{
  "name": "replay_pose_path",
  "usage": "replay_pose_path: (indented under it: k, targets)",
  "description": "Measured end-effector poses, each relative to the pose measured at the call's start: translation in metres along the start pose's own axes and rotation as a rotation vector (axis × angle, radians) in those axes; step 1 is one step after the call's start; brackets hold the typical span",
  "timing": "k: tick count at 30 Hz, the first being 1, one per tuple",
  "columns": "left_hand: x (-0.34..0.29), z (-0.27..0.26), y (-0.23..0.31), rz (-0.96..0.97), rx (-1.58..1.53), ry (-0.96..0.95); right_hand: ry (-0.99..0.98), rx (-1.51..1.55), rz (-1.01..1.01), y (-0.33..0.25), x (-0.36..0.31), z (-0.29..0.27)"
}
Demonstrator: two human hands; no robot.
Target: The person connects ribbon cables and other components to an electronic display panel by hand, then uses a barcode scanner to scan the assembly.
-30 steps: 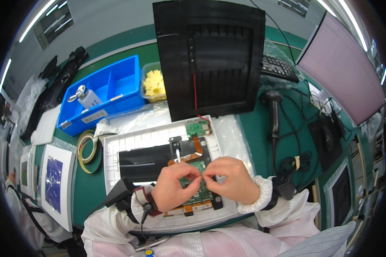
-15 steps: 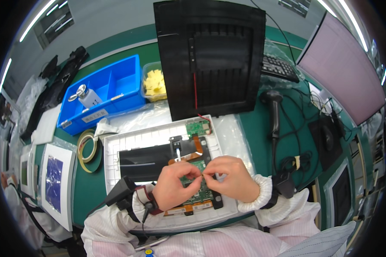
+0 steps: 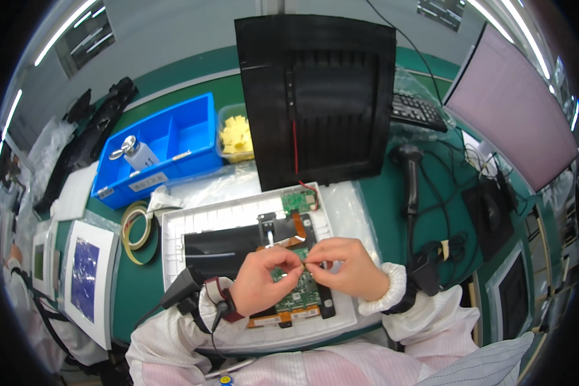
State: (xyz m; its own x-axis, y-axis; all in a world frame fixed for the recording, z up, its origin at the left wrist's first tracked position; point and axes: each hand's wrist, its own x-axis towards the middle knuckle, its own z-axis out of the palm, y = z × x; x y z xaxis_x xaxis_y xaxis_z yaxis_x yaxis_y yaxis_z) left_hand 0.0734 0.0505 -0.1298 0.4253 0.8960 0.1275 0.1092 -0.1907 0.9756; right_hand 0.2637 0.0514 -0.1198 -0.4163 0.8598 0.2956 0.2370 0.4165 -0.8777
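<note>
Your green worktop [image 3: 174, 309] bends away at the rim, and the pink-lit monitor [image 3: 514, 109] at far right is cut off by the frame edge. The big black ribbed panel [image 3: 318, 96] stands at the back and hides whatever is behind it. The white tray [image 3: 193, 222] sits in front of you and holds a black plate [image 3: 219, 248] and a green circuit board [image 3: 296, 293]; your hands cover the board's middle. The blue bin [image 3: 174, 138] at back left holds a small metal-capped bottle [image 3: 135, 153]. The clear tub [image 3: 235, 135] beside it holds yellow pieces, too small to identify. A tape roll [image 3: 137, 231] lies left of the tray.

Your left hand [image 3: 264, 280] has its fingertips pressed together over the board. Your right hand [image 3: 344, 267] does the same, tips meeting the left's. Something tiny is pinched between them; can't tell what. A black wrist strap [image 3: 222, 302] with its cable sits on your left wrist.
</note>
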Motion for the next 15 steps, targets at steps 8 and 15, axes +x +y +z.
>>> replay_pose_path:
  k: [8,15]
  targets:
    - [0.006,-0.018,0.008,-0.038,0.068,0.039,0.093,0.22,0.205,-0.003,0.004,-0.011]
    - [0.061,-0.077,0.032,0.189,0.594,0.247,0.255,0.433,0.266,0.006,0.006,-0.029]
